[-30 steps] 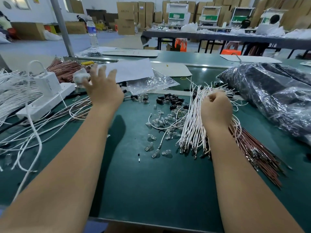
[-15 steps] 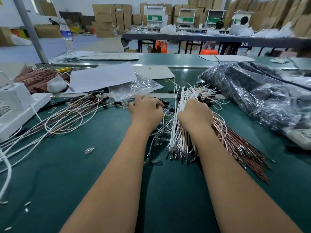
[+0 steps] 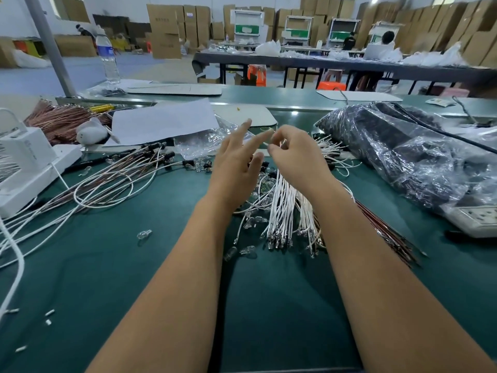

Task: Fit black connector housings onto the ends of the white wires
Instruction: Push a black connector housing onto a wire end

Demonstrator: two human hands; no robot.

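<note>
Both hands hover above the dark green counter (image 3: 161, 265), close together just past the far end of the bundle of thin white wires (image 3: 282, 208). That bundle lies under the right wrist, its metal-tipped ends fanning toward six o'clock. The left hand (image 3: 236, 160) has its fingers (image 3: 243, 130) straight and spread, holding nothing I can make out. The right hand (image 3: 295, 154) has its fingers curled, thumb and forefinger pinched together as if on a single wire end, though what sits in the pinch is too small to tell.

The small black connector housings (image 3: 265, 166) lie scattered on the counter, mostly hidden beneath the left palm, with more at about nine o'clock from the hands, beside a litter of tiny clear glass bulbs (image 3: 144, 234).

The step in hand looks like picking out one wire and pairing it with a housing. To do it well, the right pinch should isolate one wire close to its end so it stays stiff, while the left hand picks a single housing and turns its opening toward the wire. Push straight, not at an angle, until the wire end seats.
</note>
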